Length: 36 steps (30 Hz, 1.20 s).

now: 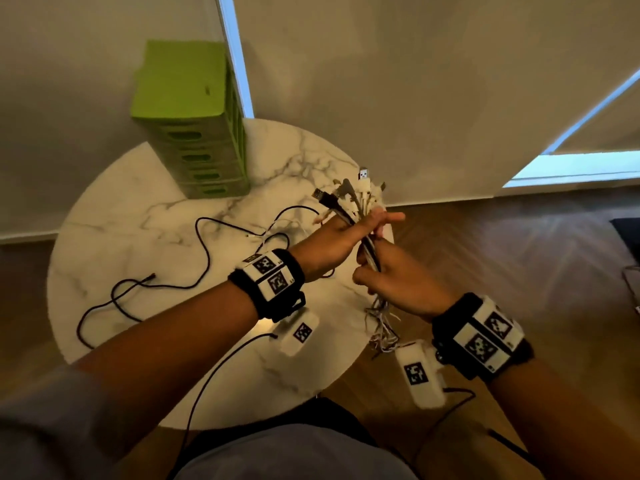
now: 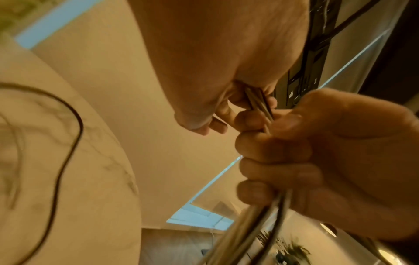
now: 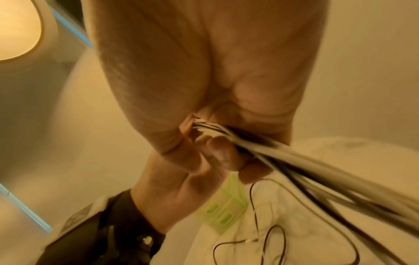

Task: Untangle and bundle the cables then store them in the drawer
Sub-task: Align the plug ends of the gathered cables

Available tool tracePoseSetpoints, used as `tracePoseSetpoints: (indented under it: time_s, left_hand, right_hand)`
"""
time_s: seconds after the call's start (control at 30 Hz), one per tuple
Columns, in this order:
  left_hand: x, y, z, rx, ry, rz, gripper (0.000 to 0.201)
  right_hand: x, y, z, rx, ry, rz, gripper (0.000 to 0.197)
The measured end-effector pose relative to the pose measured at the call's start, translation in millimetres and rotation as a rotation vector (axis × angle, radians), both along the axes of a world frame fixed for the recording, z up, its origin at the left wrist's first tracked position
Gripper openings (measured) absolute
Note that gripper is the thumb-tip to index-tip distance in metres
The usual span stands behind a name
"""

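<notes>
A bundle of white, grey and black cables (image 1: pixel 367 249) is held upright over the table's right edge. Its USB plugs (image 1: pixel 349 197) fan out at the top and frayed loose ends (image 1: pixel 381 323) hang below. My left hand (image 1: pixel 360 226) grips the bundle high up, one finger sticking out to the right. Just beneath it my right hand (image 1: pixel 377 271) is wrapped around the same bundle. The left wrist view shows the right hand (image 2: pixel 283 152) curled round the cables (image 2: pixel 249 224). In the right wrist view the cables (image 3: pixel 294 157) run out of the right hand's grip. A green drawer unit (image 1: pixel 197 133) stands at the back left, its drawers closed.
A long black cable (image 1: pixel 204 251) snakes loose across the round marble table (image 1: pixel 138 202), and a thin pale cable (image 1: pixel 277 233) lies near its far loop. Wooden floor (image 1: pixel 502 254) lies to the right, and a wall stands behind the table. Tracker leads hang from both wrists.
</notes>
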State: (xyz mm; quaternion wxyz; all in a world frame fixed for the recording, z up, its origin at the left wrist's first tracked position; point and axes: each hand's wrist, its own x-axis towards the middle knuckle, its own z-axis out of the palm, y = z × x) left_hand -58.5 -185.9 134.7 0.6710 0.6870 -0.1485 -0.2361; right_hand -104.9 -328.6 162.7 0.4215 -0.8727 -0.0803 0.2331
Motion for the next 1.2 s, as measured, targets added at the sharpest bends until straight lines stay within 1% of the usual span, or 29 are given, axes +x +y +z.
tracePoseSetpoints:
  time_s: [0.07,0.1,0.13,0.2,0.23,0.27,0.3,0.33,0.43,0.47,0.5,0.53,0.6,0.63,0.67,0.7,0.73,0.77,0.8,0.87,0.93,0.97,1.03,1.13,1.2]
  left_hand:
    - [-3.3,21.5,8.1,0.03,-0.004,0.0,0.049]
    - [-4.2,36.6,10.0,0.061,-0.002,-0.016,0.051]
    - [-5.3,48.7,14.3,0.066,0.017,-0.042,0.054]
    - [-5.6,75.2,22.1,-0.016,0.101,-0.036,0.054]
    - [-5.0,87.5,26.0,-0.099,0.155,-0.003,0.052]
    - [-3.6,100.7,27.9,-0.181,0.195,0.053,0.051]
    - [-1.4,112.7,29.5,-0.248,0.221,0.112,0.048]
    - [0.9,126.3,29.1,-0.295,0.24,0.177,0.045]
    - [3.9,158.4,28.1,-0.382,0.275,0.329,0.041]
    - [4.0,165.8,28.1,-0.385,0.272,0.369,0.04]
    - [3.4,173.6,26.6,-0.371,0.265,0.407,0.038]
    - [2.2,179.6,24.0,-0.339,0.253,0.44,0.035]
    - [-2.1,193.6,14.5,-0.252,0.229,0.488,0.029]
    - [-4.4,200.1,8.1,-0.212,0.225,0.495,0.029]
    - [-7.4,207.0,1.1,-0.185,0.235,0.499,0.031]
    - [-11.0,211.9,-5.1,-0.166,0.25,0.498,0.033]
    - [-14.2,216.6,-11.1,-0.15,0.264,0.497,0.035]
    - [-17.4,221.2,-17.4,-0.132,0.274,0.497,0.036]
    - [-19.8,225.0,-22.9,-0.108,0.28,0.499,0.037]
    - [-24.6,231.4,-33.1,-0.067,0.308,0.507,0.039]
    - [-28.6,235.7,-41.7,-0.046,0.337,0.513,0.038]
    - [-30.5,237.0,-44.8,-0.041,0.344,0.514,0.037]
    - [-35.1,239.4,-49.6,-0.039,0.357,0.52,0.038]
    - [-40.1,242.0,-55.1,-0.029,0.37,0.52,0.04]
    - [-42.0,242.2,-58.1,-0.028,0.381,0.513,0.039]
  right_hand:
    - [5.8,16.3,-7.4,0.076,0.0,0.017,0.018]
    - [10.4,26.4,-12.0,0.062,0.013,0.064,0.018]
    - [15.2,34.1,-17.8,0.006,0.033,0.122,0.021]
    - [23.6,51.7,-29.1,-0.123,0.129,0.219,0.037]
    - [27.7,59.0,-36.5,-0.142,0.18,0.218,0.042]
    - [31.7,67.5,-41.8,-0.143,0.197,0.207,0.043]
    - [36.7,75.0,-44.7,-0.139,0.169,0.197,0.042]
    - [42.7,84.5,-46.6,-0.155,0.096,0.205,0.041]
    - [55.8,116.4,-56.6,-0.306,-0.207,0.243,0.033]
    - [57.5,127.5,-63.4,-0.32,-0.257,0.26,0.033]
    - [57.1,138.7,-70.3,-0.28,-0.251,0.307,0.035]
    - [56.1,146.1,-77.2,-0.217,-0.194,0.367,0.039]
    - [55.1,155.4,-84.8,-0.108,-0.05,0.476,0.055]
    - [59.4,153.2,-88.3,-0.035,0.003,0.482,0.06]
    - [65.0,150.7,-88.9,0.047,0.051,0.426,0.06]
    - [72.6,143.9,-92.1,0.113,0.096,0.327,0.058]
    - [79.1,137.7,-93.3,0.133,0.124,0.253,0.053]
    - [86.2,131.9,-99.3,0.099,0.104,0.241,0.046]
    - [91.3,126.4,-106.0,0.01,0.048,0.304,0.037]
    - [93.7,119.8,-125.2,-0.221,-0.028,0.538,0.025]
    - [87.9,119.3,-145.9,-0.399,-0.016,0.723,0.026]
    - [84.0,120.3,-155.2,-0.453,-0.009,0.763,0.029]
    - [80.3,124.2,-166.9,-0.515,-0.037,0.779,0.031]
    - [91.2,125.6,-168.9,-0.59,-0.108,0.809,0.028]
    - [103.6,122.5,-167.2,-0.561,-0.149,0.743,0.028]
